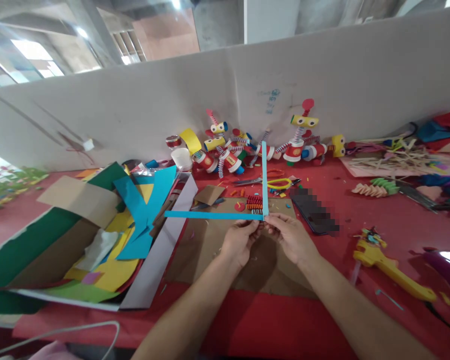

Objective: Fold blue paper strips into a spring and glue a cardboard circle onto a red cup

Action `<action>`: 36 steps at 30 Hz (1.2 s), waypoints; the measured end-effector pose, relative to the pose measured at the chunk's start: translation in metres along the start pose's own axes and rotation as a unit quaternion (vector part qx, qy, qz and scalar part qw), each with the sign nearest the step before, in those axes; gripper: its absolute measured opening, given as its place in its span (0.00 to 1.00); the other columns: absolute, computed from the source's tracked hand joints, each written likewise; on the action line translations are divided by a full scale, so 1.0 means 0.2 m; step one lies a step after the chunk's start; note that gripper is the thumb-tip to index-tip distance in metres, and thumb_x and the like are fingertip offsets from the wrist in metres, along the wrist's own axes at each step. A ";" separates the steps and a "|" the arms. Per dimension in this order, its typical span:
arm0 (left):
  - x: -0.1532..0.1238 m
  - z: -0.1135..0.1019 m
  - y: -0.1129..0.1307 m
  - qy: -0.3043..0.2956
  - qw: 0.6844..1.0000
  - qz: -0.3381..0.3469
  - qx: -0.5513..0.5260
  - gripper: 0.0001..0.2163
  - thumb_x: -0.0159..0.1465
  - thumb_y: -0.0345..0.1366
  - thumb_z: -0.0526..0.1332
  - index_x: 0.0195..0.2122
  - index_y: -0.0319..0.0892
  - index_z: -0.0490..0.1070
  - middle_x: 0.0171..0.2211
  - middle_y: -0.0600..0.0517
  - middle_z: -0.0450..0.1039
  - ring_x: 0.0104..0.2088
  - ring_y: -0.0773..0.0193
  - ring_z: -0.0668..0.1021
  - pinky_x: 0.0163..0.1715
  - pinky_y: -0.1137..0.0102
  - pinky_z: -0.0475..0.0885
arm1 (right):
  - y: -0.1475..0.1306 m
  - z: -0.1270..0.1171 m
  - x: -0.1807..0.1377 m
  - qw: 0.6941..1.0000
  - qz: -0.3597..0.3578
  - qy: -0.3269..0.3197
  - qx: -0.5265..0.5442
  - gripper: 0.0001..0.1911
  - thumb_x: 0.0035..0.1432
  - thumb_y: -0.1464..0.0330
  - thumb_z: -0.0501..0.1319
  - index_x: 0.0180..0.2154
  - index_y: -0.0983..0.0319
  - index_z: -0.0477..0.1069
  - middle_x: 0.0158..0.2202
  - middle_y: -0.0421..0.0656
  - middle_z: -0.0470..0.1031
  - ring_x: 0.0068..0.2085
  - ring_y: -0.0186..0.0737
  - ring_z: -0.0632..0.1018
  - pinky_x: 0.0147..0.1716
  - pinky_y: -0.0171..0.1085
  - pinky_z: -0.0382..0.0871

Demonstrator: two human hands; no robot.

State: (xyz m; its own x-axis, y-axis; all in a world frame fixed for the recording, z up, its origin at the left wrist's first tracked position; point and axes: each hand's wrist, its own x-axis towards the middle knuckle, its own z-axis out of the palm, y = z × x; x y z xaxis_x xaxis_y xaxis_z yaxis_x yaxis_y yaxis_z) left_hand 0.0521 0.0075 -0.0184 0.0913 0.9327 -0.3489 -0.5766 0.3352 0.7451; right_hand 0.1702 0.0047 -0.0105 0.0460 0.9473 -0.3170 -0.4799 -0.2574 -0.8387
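Two long blue paper strips meet at a right angle where my hands pinch them. One blue strip (213,215) runs left, the other blue strip (264,175) points away from me. My left hand (240,242) and my right hand (288,235) are both closed on the joined corner, above a brown cardboard sheet (210,250) on the red table (255,320). A small red folded paper spring (254,202) lies just beyond my fingers.
A pile of coloured paper sheets (97,240) fills the left. Paper-tube figures (228,150) stand along the white partition (322,75). Yellow-handled scissors (279,183), a dark phone (315,212) and a yellow glue gun (390,267) lie to the right.
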 end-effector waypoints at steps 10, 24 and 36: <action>0.01 -0.03 0.00 -0.037 0.999 0.000 0.036 0.11 0.42 0.34 0.72 0.25 0.38 0.73 0.22 0.53 0.72 0.23 0.72 0.72 0.26 0.75 0.66 | 0.04 -0.01 0.01 0.999 -0.035 -0.014 -0.038 0.11 0.34 0.65 0.71 0.23 0.63 0.76 0.19 0.38 0.72 0.21 0.29 0.68 0.23 0.32 0.61; 0.00 -0.02 0.03 -0.001 0.993 0.066 0.099 0.11 0.43 0.33 0.70 0.27 0.37 0.72 0.24 0.51 0.73 0.25 0.68 0.74 0.32 0.71 0.67 | -0.01 -0.03 -0.02 0.980 -0.098 -0.050 -0.163 0.09 0.42 0.64 0.68 0.29 0.60 0.78 0.27 0.41 0.78 0.31 0.39 0.75 0.35 0.40 0.69; -0.02 -0.01 0.04 -0.041 0.994 0.078 0.071 0.08 0.51 0.36 0.67 0.29 0.38 0.73 0.26 0.53 0.72 0.26 0.71 0.72 0.31 0.74 0.65 | 0.02 -0.03 0.02 0.980 -0.117 -0.037 -0.158 0.09 0.45 0.63 0.67 0.28 0.61 0.77 0.25 0.40 0.76 0.28 0.37 0.74 0.31 0.37 0.68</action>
State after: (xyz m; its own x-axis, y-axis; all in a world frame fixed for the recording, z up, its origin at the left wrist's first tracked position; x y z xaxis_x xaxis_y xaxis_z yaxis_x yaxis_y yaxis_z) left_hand 0.0445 0.0071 -0.0126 0.0792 0.9804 -0.1806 -0.4684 0.1965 0.8614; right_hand 0.1734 0.0054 -0.0176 0.0526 0.9956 -0.0770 -0.1687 -0.0671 -0.9834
